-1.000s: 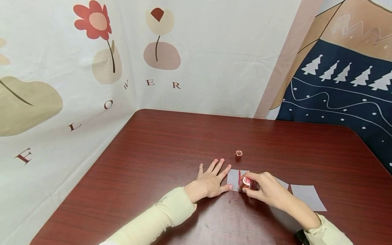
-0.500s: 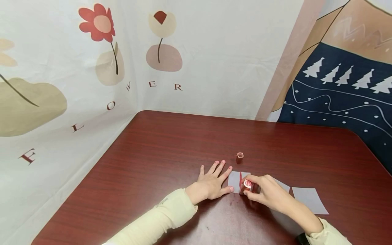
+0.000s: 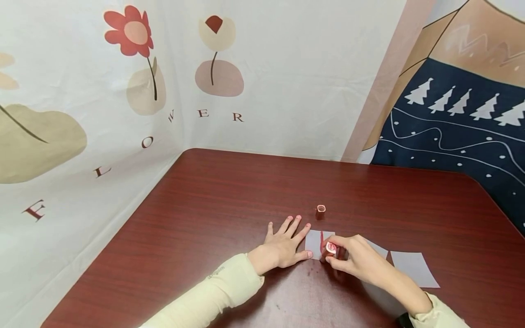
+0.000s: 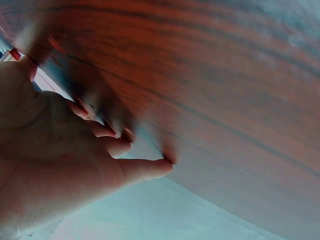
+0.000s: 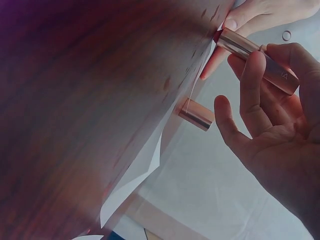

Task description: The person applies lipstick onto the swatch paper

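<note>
R hand is pinching the lipstick, long axis near-vert., red tip pointing down at the paper on the counter, prob. touching but hard to see; L hand is resting, fingers spread, thumb on the paper's edge.

Copper lipstick (uncapped), tip down, red-streaked paper beneath

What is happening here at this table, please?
A person's right hand holds an uncapped lipstick, tip down, at a paper piece that carries a red stroke. The left hand is spread, its thumb at the paper's left edge. The cap stands farther back on the table; another sheet lies to the right.
</note>
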Action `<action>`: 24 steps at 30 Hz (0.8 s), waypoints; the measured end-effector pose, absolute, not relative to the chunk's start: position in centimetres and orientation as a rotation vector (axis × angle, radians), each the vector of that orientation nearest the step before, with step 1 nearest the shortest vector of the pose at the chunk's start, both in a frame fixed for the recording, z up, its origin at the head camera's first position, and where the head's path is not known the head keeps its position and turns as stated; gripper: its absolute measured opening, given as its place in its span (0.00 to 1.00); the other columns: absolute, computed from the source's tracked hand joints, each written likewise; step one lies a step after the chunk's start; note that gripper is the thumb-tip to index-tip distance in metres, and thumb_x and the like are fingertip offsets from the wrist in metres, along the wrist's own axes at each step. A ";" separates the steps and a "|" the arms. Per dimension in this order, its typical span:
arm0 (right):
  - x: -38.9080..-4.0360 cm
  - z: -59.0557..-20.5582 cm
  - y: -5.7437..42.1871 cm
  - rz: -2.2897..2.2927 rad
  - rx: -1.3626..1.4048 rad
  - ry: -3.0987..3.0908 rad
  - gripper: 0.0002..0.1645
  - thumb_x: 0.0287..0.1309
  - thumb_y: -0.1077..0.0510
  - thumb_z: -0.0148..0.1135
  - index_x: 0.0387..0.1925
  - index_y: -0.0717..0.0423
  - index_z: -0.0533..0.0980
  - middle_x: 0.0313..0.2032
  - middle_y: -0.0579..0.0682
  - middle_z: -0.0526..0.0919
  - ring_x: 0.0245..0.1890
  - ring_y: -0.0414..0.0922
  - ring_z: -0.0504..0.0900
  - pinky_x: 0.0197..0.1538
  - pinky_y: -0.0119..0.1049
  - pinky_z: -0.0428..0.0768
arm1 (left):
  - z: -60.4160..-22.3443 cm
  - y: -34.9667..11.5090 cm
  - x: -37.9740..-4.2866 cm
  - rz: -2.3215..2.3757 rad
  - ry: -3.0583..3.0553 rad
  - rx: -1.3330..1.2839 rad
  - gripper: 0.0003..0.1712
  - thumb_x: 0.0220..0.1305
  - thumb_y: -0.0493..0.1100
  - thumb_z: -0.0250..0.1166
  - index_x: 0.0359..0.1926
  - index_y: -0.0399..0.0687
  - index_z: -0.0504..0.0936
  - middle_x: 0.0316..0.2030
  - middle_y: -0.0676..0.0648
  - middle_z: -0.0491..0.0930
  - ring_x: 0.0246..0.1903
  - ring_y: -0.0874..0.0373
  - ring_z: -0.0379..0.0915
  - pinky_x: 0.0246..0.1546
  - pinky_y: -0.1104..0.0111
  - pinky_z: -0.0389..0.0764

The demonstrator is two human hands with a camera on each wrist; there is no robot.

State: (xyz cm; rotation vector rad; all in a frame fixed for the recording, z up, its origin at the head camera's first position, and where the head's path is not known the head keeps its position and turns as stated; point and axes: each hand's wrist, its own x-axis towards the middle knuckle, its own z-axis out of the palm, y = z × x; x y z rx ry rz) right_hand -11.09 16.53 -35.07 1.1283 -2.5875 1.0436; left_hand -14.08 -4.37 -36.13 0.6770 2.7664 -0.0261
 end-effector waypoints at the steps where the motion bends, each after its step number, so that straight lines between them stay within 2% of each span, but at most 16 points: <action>1: -11.1 -35.1 16.5 1.043 1.127 -2.585 0.13 0.45 0.66 0.67 0.31 0.46 0.77 0.20 0.29 0.72 0.17 0.27 0.68 0.20 0.20 0.66 | -36.1 -4.4 -14.1 -0.028 2.767 0.677 0.40 0.62 0.72 0.42 0.72 0.69 0.45 0.72 0.55 0.39 0.70 0.59 0.33 0.62 0.44 0.47; 24: -10.9 -35.4 16.6 1.039 1.141 -2.575 0.14 0.44 0.67 0.67 0.28 0.46 0.74 0.18 0.30 0.70 0.16 0.26 0.65 0.19 0.19 0.65 | -36.2 -4.4 -13.7 -0.046 2.790 0.697 0.40 0.63 0.71 0.41 0.72 0.68 0.46 0.72 0.54 0.41 0.70 0.58 0.35 0.61 0.44 0.50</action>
